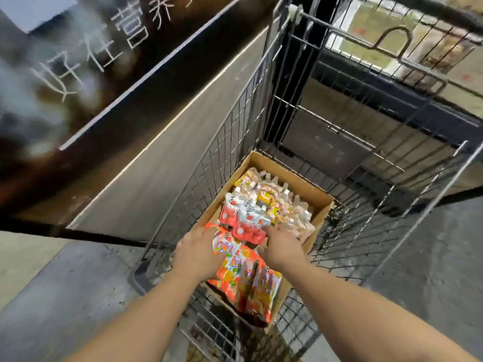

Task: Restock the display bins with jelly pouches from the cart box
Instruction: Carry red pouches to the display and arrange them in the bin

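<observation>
An open cardboard box (317, 212) sits in a wire shopping cart (366, 178) and holds many jelly pouches. Orange pouches (251, 278) lie at the near end, red and white pouches (243, 220) in the middle, and yellow and clear ones (282, 205) at the far end. My left hand (196, 254) reaches into the box from the left, fingers down among the orange and red pouches. My right hand (281, 246) reaches in from the right, fingers resting on the red pouches. The fingertips of both hands are hidden, so the grip is unclear. No display bin is in view.
A dark sign panel with white characters (86, 56) and a grey slanted wall (162, 163) rise to the left of the cart. The cart's folded child seat and handle (392, 43) are at the far end. Grey concrete floor (52, 296) surrounds the cart.
</observation>
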